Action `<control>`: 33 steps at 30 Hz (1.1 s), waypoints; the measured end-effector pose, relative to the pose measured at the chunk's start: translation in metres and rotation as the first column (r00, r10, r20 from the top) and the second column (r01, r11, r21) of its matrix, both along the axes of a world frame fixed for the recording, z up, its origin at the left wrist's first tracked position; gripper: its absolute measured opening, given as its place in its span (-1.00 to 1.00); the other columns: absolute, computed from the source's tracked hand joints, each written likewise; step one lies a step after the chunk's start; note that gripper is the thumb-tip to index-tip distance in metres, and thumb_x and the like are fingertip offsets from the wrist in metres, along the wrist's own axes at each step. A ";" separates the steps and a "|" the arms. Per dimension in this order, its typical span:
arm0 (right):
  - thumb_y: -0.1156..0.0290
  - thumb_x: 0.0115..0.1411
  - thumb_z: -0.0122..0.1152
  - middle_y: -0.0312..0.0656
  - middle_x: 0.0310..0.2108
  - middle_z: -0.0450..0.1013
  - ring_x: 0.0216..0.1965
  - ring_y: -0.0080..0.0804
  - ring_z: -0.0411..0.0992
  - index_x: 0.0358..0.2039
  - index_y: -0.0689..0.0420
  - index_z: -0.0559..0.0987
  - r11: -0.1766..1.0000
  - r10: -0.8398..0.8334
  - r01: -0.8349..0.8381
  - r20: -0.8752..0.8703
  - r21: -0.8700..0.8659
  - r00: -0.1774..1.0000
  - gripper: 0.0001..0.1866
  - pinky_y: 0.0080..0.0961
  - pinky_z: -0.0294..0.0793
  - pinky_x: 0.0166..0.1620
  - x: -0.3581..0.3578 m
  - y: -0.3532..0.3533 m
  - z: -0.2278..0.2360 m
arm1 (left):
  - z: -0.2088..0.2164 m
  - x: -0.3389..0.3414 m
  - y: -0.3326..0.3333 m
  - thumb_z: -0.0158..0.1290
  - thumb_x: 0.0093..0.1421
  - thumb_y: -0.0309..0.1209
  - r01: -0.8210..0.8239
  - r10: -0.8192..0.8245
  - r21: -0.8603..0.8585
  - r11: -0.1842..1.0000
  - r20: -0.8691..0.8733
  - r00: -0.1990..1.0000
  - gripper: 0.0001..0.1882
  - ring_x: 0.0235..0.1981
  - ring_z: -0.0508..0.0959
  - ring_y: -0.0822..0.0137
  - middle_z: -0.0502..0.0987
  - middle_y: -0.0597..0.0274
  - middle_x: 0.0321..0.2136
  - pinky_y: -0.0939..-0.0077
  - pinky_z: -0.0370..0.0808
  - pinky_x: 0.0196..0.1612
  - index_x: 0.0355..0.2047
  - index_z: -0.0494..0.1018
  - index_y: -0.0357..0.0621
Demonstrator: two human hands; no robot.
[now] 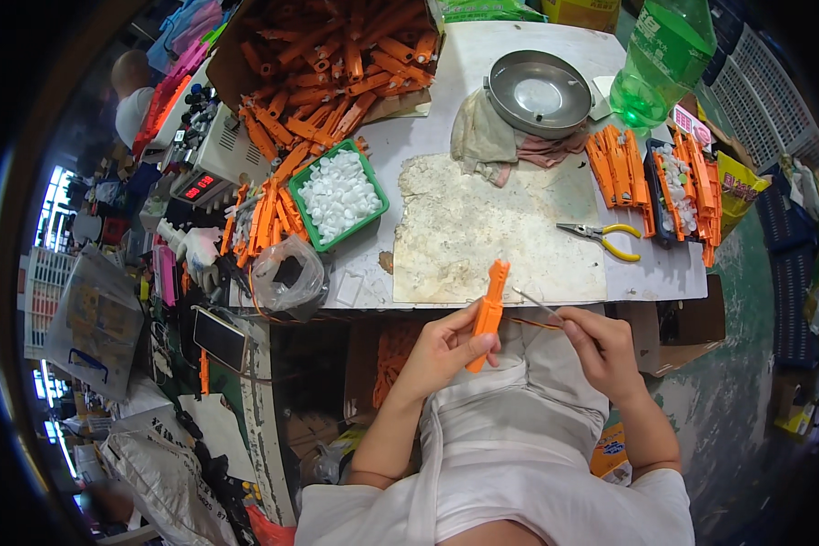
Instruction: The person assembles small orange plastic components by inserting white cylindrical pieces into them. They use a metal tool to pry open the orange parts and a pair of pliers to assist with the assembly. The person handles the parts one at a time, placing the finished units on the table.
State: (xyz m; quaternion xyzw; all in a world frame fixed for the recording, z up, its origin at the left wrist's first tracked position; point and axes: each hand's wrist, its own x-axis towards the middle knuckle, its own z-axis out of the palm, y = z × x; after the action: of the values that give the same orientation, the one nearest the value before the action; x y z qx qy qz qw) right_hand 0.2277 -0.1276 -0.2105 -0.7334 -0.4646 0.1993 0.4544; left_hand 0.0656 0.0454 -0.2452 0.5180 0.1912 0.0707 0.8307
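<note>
My left hand point(443, 355) is closed round a long, narrow orange plastic part point(490, 314), which stands tilted above my lap at the table's front edge. The thumb presses on its lower end. In my right hand point(602, 348), pinched between thumb and fingers, is a thin metal rod-like tool point(535, 301). Its tip points toward the upper half of the orange part, just apart from it. Behind both hands lies a stained, pale work board point(491, 241). Pliers with yellow handles point(601, 238) rest at the board's right edge.
A green basket point(381, 206) of small white pieces sits left of the board. Orange parts point(355, 59) heap up in a box at the far left. A metal bowl point(569, 96) stands on cloths; a green bottle point(660, 64) and a dark tray point(658, 187) are right. A clear plastic bag point(291, 278) lies near the front edge.
</note>
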 end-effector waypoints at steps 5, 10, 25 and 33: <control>0.39 0.27 0.03 -0.27 -0.65 0.38 -0.63 -0.67 0.20 -0.22 0.25 0.58 0.990 0.030 -0.081 -0.377 -0.119 0.926 -0.77 -0.68 0.20 -0.53 0.001 -0.004 0.011 | -0.001 0.003 0.001 0.04 0.23 -0.44 0.054 -0.054 -0.006 0.999 -0.001 0.999 -0.41 -0.35 0.53 0.43 0.51 0.09 -0.25 0.57 0.48 -0.20 0.22 0.13 -0.34; 0.33 0.29 0.02 -0.40 -0.69 0.27 -0.64 -0.72 0.14 -0.22 0.23 0.59 0.977 0.043 -0.141 -0.504 -0.158 0.863 -0.74 -0.70 0.12 -0.56 0.007 -0.006 0.010 | 0.000 0.004 0.000 0.05 0.23 -0.43 0.063 -0.063 0.017 0.998 0.025 0.998 -0.41 -0.33 0.54 0.42 0.53 0.06 -0.20 0.56 0.47 -0.17 0.22 0.13 -0.32; 0.48 0.11 0.20 -0.11 -0.68 0.34 -0.68 -0.35 0.34 -0.23 0.23 0.55 0.997 0.079 -0.078 0.443 -0.020 0.893 -0.80 -0.53 0.29 -0.58 -0.019 -0.015 -0.009 | 0.002 0.001 0.006 0.08 0.19 -0.42 0.148 -0.135 0.106 0.983 -0.120 0.984 -0.52 -0.41 0.54 0.43 0.55 0.08 -0.31 0.61 0.48 -0.31 0.10 0.30 -0.33; 0.45 0.22 0.10 -0.03 -0.54 0.47 -0.58 -0.26 0.44 -0.22 0.26 0.54 0.981 0.121 -0.143 -0.165 -0.128 0.979 -0.81 -0.51 0.38 -0.50 -0.017 -0.011 0.008 | -0.017 0.005 0.004 0.06 0.22 -0.32 -0.023 0.025 -0.028 0.999 0.074 0.997 -0.39 -0.20 0.58 0.20 0.50 -0.07 -0.13 0.43 0.48 -0.11 0.21 0.14 -0.30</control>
State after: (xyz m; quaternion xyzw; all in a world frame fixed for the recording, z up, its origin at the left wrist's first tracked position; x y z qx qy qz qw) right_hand 0.2109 -0.1391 -0.2022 -0.7129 -0.4603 0.3179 0.4228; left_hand 0.0710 0.0497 -0.2621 0.5013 0.1673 0.0975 0.8433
